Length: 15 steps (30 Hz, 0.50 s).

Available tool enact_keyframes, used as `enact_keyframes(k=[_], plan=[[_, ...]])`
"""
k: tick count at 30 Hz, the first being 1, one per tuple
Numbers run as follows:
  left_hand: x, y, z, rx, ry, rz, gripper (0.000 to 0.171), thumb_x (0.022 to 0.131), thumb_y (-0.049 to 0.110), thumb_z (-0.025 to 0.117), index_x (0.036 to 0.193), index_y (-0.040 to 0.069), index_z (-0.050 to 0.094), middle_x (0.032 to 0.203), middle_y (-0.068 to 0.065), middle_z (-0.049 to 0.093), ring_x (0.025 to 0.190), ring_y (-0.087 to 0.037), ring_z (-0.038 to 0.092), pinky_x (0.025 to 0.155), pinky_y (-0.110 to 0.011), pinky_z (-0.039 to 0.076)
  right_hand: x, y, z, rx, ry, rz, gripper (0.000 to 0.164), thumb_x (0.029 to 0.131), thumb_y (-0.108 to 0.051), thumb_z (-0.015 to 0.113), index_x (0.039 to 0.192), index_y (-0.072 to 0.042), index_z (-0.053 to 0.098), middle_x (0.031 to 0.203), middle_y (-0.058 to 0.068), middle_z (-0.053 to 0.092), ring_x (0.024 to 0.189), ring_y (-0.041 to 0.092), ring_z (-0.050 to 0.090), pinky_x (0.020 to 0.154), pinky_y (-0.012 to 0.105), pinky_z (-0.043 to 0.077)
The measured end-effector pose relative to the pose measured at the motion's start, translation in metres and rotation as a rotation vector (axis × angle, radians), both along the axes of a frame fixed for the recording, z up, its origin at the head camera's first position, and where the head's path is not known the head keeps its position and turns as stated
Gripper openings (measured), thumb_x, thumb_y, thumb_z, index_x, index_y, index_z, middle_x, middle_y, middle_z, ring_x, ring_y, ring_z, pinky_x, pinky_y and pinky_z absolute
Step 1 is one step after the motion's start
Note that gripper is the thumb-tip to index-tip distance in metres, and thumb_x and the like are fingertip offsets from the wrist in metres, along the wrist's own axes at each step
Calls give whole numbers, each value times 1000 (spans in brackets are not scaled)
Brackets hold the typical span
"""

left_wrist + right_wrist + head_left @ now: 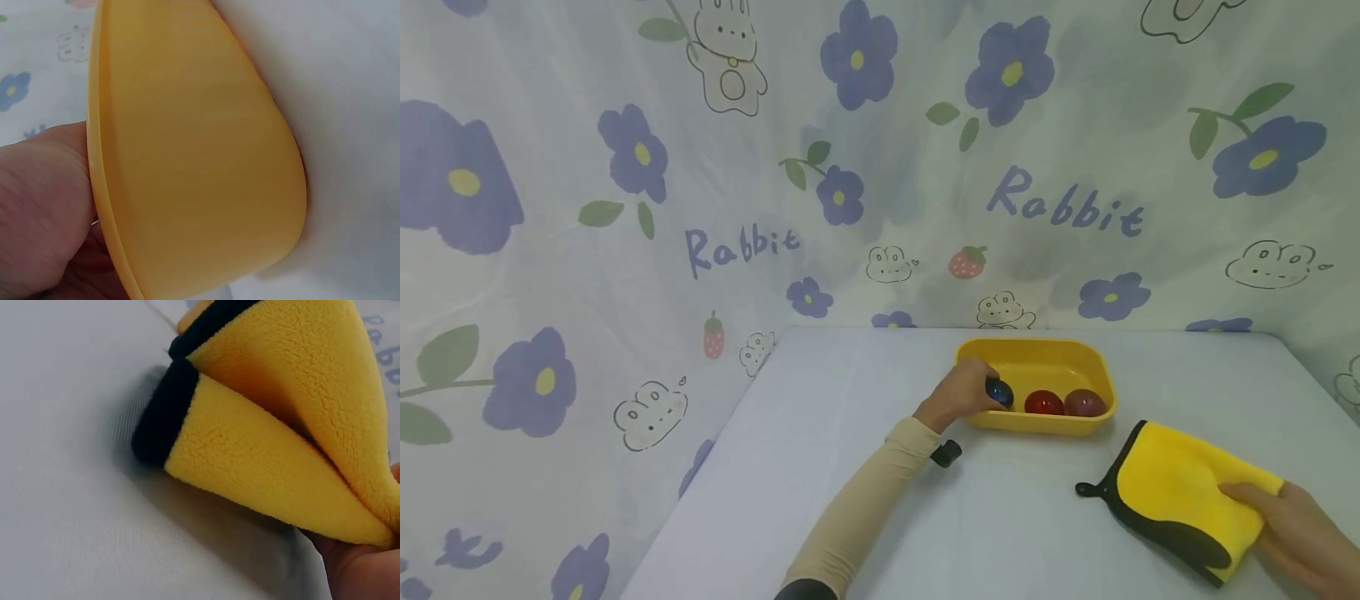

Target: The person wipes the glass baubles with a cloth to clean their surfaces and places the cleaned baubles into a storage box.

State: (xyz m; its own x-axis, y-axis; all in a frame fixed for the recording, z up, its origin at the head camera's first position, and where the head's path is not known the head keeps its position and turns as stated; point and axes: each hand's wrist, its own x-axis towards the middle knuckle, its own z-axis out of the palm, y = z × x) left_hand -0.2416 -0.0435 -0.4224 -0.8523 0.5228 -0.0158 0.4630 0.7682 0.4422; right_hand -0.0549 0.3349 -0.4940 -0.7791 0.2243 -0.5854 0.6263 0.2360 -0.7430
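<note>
My left hand (961, 390) reaches over the left end of a yellow plastic tray (1037, 424), its fingers around a shiny dark blue ball (1000, 392). To the right of it in the tray lie a red ball (1043, 403) and a dull pinkish ball (1085, 404). The left wrist view has the tray's outer wall (200, 156) filling the middle, with part of the hand at the rim; the ball is hidden there. At the right, my right hand (1303, 529) grips a folded fluffy yellow cloth (1183, 479) with black edging and a hanging loop. Its folds (250, 450) show close up in the right wrist view.
A white table surface (1022, 508) lies under everything. Behind and to the left hangs a pale curtain (910, 150) with purple flowers, rabbits and lettering. A small black piece (947, 453) sticks out beside the left wrist.
</note>
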Motion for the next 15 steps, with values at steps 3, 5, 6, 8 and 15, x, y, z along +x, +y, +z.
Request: enact_keyframes(k=[3,5,6,8,15], plan=[[-1,1,-1,-22,-7,-8,33,80,31,91,104,11,80,89,6,72,81,-5,58,76,-12,53,-1,-2,-1,116,-13,-12,94,102,-32,54,149,27,-3,144,48,20,119,50,41,85,41,58],[-3,1,-1,-36,-13,-16,30,81,31,90,102,12,80,86,7,70,81,-6,58,74,-12,52,-1,-3,-1,210,-29,-7,94,101,-35,55,147,29,4,139,47,26,114,49,42,86,44,55],[-3,1,-1,-44,-18,-15,29,81,31,90,102,12,80,85,7,70,81,-7,58,75,-12,52,-1,-2,-1,247,-22,10,93,100,-37,56,147,28,7,138,47,28,112,48,44,86,44,55],[-4,2,-1,-63,-27,-15,32,82,32,89,105,12,80,89,6,72,84,-8,60,77,-13,54,-1,-1,1,302,15,61,89,101,-39,54,153,20,13,144,46,28,116,49,44,89,45,54],[-1,0,5,-98,-68,2,68,86,52,80,140,12,65,137,-1,70,123,-15,65,109,-31,55,-4,3,9,475,290,140,71,107,-27,50,159,8,16,156,44,23,136,65,26,112,80,25]])
